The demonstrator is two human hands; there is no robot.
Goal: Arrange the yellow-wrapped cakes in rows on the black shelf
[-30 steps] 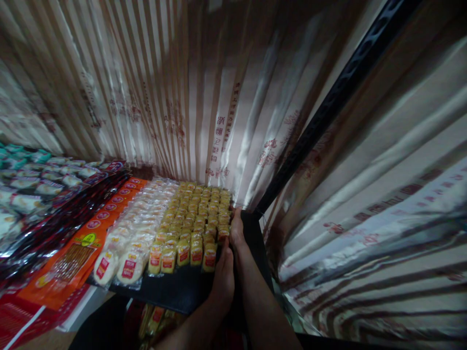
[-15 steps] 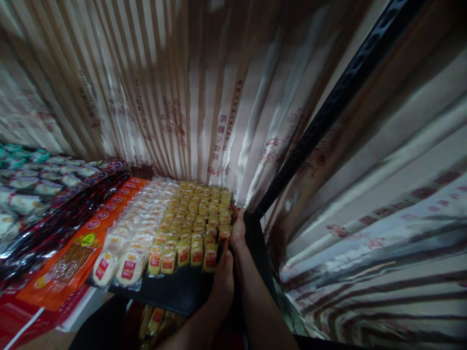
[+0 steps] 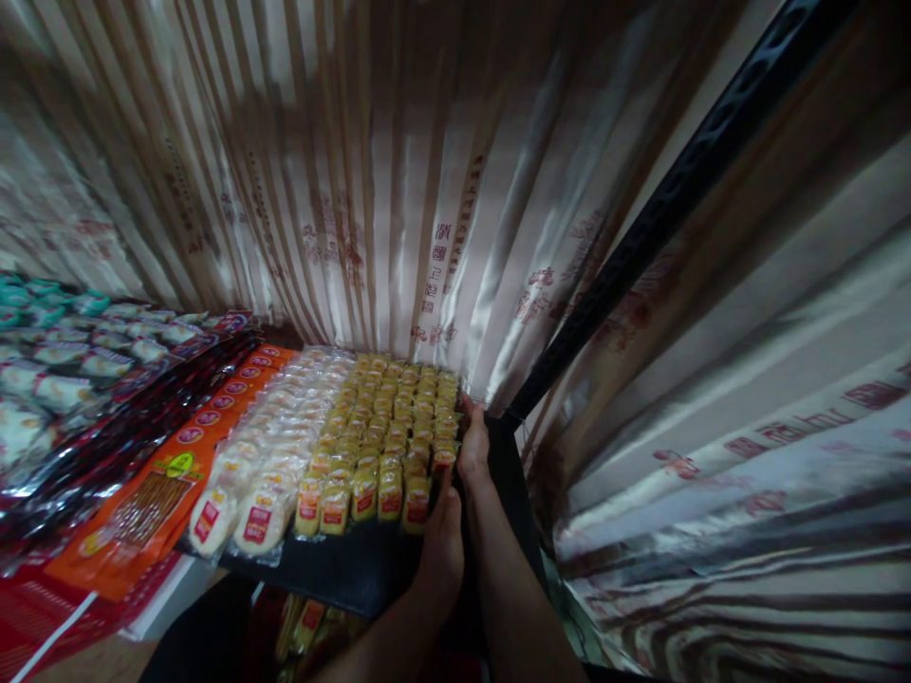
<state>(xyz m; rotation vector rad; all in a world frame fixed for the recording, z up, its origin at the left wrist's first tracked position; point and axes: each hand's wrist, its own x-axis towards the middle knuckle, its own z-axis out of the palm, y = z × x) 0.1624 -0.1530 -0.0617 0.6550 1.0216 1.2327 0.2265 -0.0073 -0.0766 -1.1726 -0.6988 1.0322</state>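
Observation:
Rows of small yellow-wrapped snack packets (image 3: 390,489) with red labels stand packed together on a black shelf (image 3: 334,569). My right hand (image 3: 475,446) lies along the right side of this block, fingers stretched forward against the end column. Just in front of that column is my left hand (image 3: 442,536), its fingers extended toward the nearest packet (image 3: 445,453) and seeming to touch it. Part of the left fingers is hidden. Neither hand visibly grips a packet. Left of the yellow block are rows of clear-wrapped round white crackers (image 3: 260,522).
Orange snack bags (image 3: 153,498), dark shiny packs (image 3: 92,484) and white packets (image 3: 64,391) continue leftward. Pleated printed curtains (image 3: 399,190) hang behind and to the right. A slanting black perforated post (image 3: 626,247) rises from the shelf corner. More yellow packets (image 3: 307,621) show below the shelf.
The whole view has shifted a little, so the goods and both hands appear slightly farther right. Against the packets, my hands hold nearly the same position.

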